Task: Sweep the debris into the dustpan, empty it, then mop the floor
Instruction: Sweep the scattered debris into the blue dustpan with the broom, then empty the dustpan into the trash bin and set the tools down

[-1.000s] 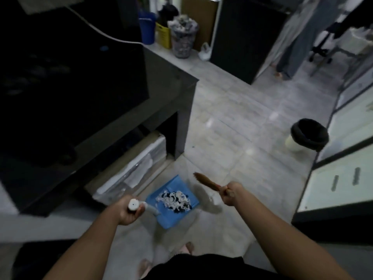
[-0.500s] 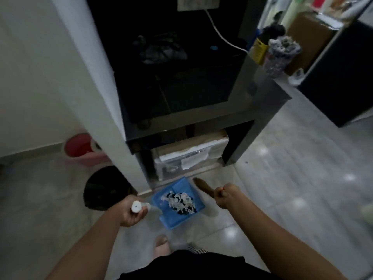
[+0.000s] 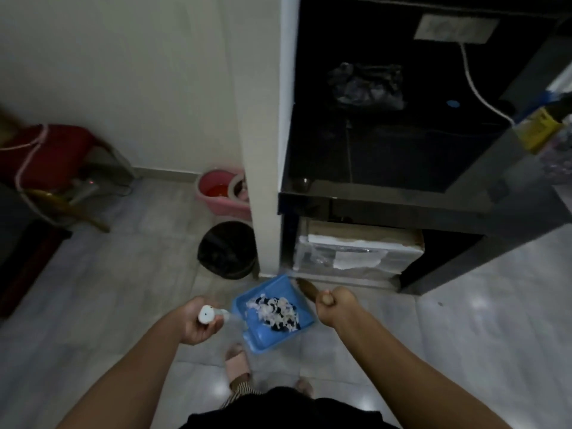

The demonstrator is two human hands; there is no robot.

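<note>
Red chair [image 3: 52, 150]; box [image 3: 356, 252] under counter [image 3: 402, 203]

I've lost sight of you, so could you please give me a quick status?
Left hand grips handle of blue dustpan, right hand grips broom. Debris in the pan, not yet emptied. Black bin ahead-left, bare floor between.

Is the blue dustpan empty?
No, the blue dustpan holds a pile of white and dark debris.

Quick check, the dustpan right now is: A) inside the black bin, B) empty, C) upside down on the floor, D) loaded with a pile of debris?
D: the dustpan carries a pile of white and dark debris, and the left hand grips its handle.
</note>
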